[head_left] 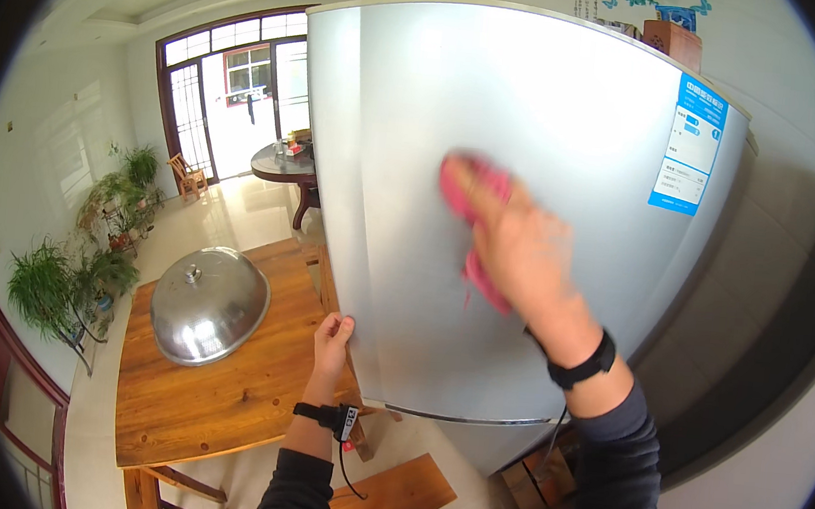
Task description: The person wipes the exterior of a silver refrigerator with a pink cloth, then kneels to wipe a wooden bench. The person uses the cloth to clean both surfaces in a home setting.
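A silvery-grey refrigerator door (404,290) fills the middle of the view, directly before me. My right hand (525,243), blurred by motion, presses a bunched pink cloth (483,283) to the door's front. Part of the cloth hangs below the palm. Lower down, my left hand (332,339) is at the door's left edge, its thumb on the rim and its fingers curled; the fingertips are partly hidden. Black straps circle both wrists. A blue-and-white label (690,145) bearing writing sticks to the door's upper right.
Left of the refrigerator stands a wooden table (218,420) with a domed metal lid (210,310). A wooden bench (394,490) is low in front. Boxes (673,43) sit atop the refrigerator. Potted plants (48,288) line the left wall; a round table (281,162) stands farther back.
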Demonstrator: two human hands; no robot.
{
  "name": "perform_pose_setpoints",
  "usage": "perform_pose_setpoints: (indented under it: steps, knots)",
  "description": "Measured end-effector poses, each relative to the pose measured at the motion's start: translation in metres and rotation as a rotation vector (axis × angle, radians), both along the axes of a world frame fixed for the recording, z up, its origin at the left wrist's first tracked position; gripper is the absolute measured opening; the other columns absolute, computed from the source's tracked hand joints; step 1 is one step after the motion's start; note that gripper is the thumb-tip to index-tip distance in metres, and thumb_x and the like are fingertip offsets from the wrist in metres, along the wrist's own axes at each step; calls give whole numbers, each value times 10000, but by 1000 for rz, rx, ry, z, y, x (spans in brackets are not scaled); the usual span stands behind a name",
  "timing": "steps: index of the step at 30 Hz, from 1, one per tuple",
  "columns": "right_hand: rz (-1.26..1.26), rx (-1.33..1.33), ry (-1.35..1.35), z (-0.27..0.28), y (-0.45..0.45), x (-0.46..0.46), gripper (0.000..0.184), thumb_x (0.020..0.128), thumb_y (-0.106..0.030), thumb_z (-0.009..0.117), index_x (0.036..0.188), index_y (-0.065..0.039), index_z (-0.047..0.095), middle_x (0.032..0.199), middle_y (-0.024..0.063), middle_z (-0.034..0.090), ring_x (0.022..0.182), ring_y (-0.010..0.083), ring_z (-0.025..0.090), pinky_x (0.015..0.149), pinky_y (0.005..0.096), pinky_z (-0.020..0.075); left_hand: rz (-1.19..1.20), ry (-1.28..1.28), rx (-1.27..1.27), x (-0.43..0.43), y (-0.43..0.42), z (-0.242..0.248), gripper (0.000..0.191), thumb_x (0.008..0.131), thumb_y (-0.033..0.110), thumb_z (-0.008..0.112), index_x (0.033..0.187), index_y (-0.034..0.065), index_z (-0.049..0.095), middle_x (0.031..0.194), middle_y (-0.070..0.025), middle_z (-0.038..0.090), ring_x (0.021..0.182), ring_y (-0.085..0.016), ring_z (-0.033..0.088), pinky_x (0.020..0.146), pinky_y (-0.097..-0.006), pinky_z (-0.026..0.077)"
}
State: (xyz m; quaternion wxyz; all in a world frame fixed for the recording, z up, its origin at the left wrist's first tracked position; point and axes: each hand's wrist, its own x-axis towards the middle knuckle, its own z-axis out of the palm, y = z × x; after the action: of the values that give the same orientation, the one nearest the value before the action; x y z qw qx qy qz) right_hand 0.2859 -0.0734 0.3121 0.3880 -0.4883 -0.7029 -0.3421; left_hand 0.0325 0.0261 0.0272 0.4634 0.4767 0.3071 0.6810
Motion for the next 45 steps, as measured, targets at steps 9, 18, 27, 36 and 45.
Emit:
perform_pose_setpoints:
  steps: [9,18,27,36,45]
  knots:
    - [-195,159,-3,96,23,-48,574,830,-125,578,1360,-340,518,847,112,661,613,298,665,535,391,530,-14,42,11,-1,-3,2,280,924,339,673,853,83,584,819,70,548,767,-49,469,702,-217,372]
    - [-186,199,-27,93,15,-19,567,834,-115,553,1343,-363,542,770,102,670,607,282,669,523,393,525,-5,50,17,-1,-1,3,220,934,262,670,867,69,589,809,67,549,758,-49,480,707,-214,386]
    - [-160,158,-104,99,28,-77,554,833,-111,536,1356,-292,531,834,105,652,672,277,675,578,398,529,-36,6,41,-2,-4,2,236,928,283,679,882,65,602,870,43,606,796,-61,520,755,-224,413]
    - [-321,311,-69,120,6,51,596,850,-174,554,1402,-379,464,886,116,690,677,320,684,568,411,543,-34,23,8,-3,0,-1,273,898,339,710,862,89,607,809,74,573,741,-41,480,665,-206,353]
    - [-482,200,292,100,-11,78,630,863,-223,527,1474,-265,383,821,155,706,702,339,687,625,439,551,-57,11,-37,-4,2,-2,258,910,334,695,869,97,604,822,69,586,740,-44,490,657,-213,361]
